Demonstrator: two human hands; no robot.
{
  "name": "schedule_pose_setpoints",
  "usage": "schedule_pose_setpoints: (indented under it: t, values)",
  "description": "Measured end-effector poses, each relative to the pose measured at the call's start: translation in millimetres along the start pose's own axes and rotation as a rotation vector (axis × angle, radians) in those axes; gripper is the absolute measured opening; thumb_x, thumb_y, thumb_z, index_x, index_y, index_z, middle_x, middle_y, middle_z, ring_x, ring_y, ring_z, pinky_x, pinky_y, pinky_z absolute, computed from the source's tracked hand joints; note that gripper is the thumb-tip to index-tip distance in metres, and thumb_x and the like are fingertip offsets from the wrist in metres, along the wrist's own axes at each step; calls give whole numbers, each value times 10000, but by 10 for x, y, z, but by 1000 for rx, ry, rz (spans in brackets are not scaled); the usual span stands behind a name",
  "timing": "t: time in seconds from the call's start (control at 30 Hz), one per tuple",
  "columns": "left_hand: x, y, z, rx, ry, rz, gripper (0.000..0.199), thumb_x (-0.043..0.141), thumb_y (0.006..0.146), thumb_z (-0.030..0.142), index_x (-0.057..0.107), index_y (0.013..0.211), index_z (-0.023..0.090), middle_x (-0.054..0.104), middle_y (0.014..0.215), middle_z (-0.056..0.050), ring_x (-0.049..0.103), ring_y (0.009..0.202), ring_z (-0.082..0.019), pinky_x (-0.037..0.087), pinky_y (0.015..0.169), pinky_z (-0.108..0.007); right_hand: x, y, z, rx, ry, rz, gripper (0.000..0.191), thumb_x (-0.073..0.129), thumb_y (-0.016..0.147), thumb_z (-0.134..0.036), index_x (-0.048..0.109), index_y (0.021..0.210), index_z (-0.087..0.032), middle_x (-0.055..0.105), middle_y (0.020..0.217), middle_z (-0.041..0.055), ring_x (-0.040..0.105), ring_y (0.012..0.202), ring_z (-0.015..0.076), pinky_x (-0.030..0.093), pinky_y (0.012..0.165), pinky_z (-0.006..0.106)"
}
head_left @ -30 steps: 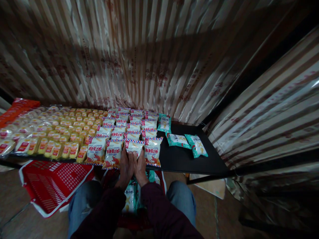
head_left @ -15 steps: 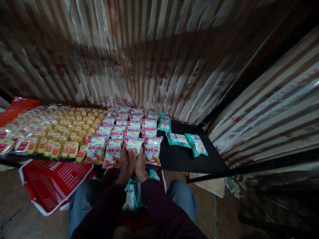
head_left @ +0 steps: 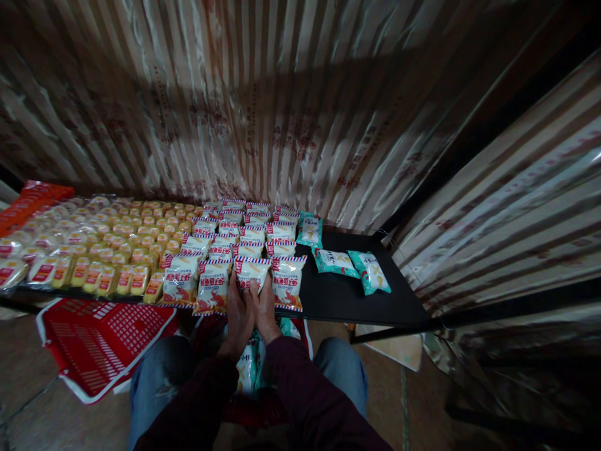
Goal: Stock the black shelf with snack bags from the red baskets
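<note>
My left hand (head_left: 240,308) and my right hand (head_left: 265,305) close from both sides on a white snack bag (head_left: 252,270) with a blue-and-red striped top edge. This bag stands in the front row on the black shelf (head_left: 338,297), and my fingers cover its lower part. A matching snack bag (head_left: 212,285) is just left of my hands, and another snack bag (head_left: 287,282) is just right. More of the same bags stand in rows behind. Below my wrists, teal snack bags (head_left: 246,369) lie in a red basket (head_left: 308,341) between my knees, partly hidden by my arms.
Yellow wrapped cakes (head_left: 141,250) fill the shelf's left side, with an orange package (head_left: 32,203) at the far left. Several teal bags (head_left: 373,272) lie on the right. A tilted red basket (head_left: 107,341) sits on the floor at left. Striped sheeting (head_left: 282,113) hangs behind.
Both hands stay around the same snack bag, shifting only very slightly. The bags on the shelf keep their places.
</note>
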State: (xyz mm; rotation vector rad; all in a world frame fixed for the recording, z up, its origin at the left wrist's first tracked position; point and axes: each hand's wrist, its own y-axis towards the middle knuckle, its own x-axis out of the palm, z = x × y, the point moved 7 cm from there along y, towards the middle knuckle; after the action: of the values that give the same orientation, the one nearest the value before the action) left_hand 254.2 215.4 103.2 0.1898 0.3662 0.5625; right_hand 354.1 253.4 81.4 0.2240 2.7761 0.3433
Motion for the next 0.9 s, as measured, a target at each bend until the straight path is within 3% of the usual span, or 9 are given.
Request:
schedule_pose_setpoints:
  t: [0.13, 0.37, 0.57, 0.9]
  values:
    - [-61, -19, 40, 5, -16, 11, 528, 396, 918, 297, 340, 1422, 150, 433, 1443, -154, 376, 1361, -234, 294, 1140, -424, -38, -33, -47, -31, -23, 33, 537, 442, 903, -483, 462, 1314, -138, 595, 1233, 162, 562, 1137, 264, 442, 971, 434]
    - [-45, -40, -4, -32, 21, -31, 540, 393, 909, 312, 353, 1416, 131, 387, 1479, -157, 274, 1417, -238, 240, 1162, -441, -31, -60, -83, 1, 16, -25, 509, 407, 930, -442, 443, 1339, -141, 632, 1200, 142, 612, 1070, 239, 477, 924, 373]
    - [-11, -4, 7, -43, -5, -41, 540, 381, 923, 312, 320, 1437, 155, 408, 1467, -144, 324, 1393, -224, 286, 1145, -419, 0, 5, -38, 5, -6, -31, 521, 407, 928, -444, 436, 1345, -132, 642, 1181, 141, 620, 1058, 234, 489, 905, 353]
    - [18, 8, -206, 58, 29, 50, 502, 385, 940, 321, 344, 1423, 190, 389, 1480, -137, 302, 1405, -211, 274, 1151, -431, -8, 63, -44, -87, -105, -29, 658, 412, 932, -424, 227, 1478, -106, 441, 1427, 185, 456, 1299, 257, 401, 1056, 430]
